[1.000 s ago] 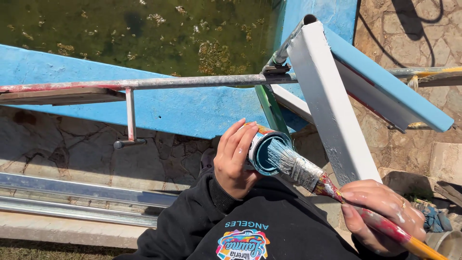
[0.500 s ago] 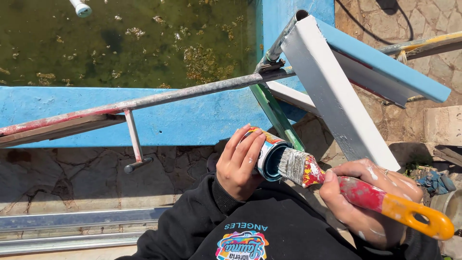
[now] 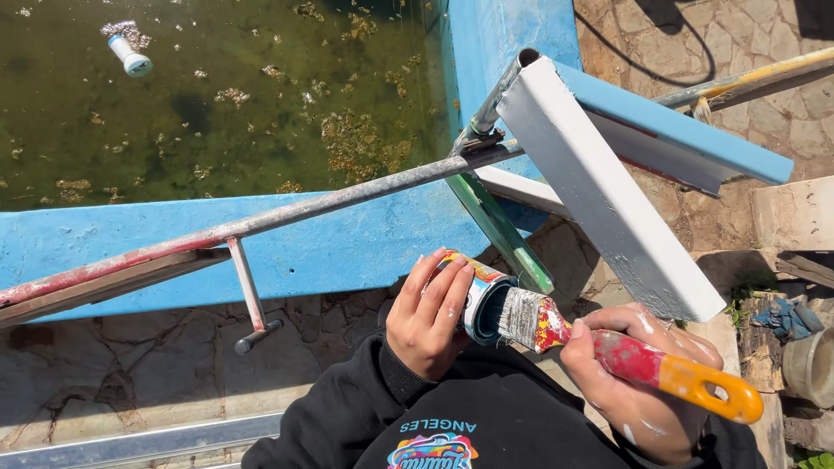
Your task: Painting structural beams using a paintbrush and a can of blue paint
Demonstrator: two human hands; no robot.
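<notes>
A: Reading from left to right, what does the view show, and where does the risk lie?

B: At far left a small white plastic bottle [image 3: 129,54] floats on the green, algae-clouded pool water [image 3: 217,95]. Below it a rusted, paint-flecked metal rail [image 3: 261,221] crosses the blue-painted pool edge [image 3: 347,247]. At centre the left hand [image 3: 427,323] wraps its fingers around a small round paint tin with a printed label [image 3: 476,293], tipped on its side with its mouth to the right. I judge that this tilt could let paint run out onto the black sweatshirt [image 3: 486,417] or the stone paving [image 3: 130,356] below.

A: And the brush?

B: The flat paintbrush with pale bristles and a red-and-orange handle [image 3: 625,356] has its bristle tip at the tin's mouth. The right hand [image 3: 647,382] grips the handle in a closed fist (white smears already mark the knuckles). An overloaded brush could drip on its way to the freshly white-painted rectangular metal beam [image 3: 608,191] above; a nudge on the tin could loosen the left hand's hold.

A: How does the tin itself look?

B: Small, its rim dark with smeared paint; how much it contains cannot be seen.
</notes>
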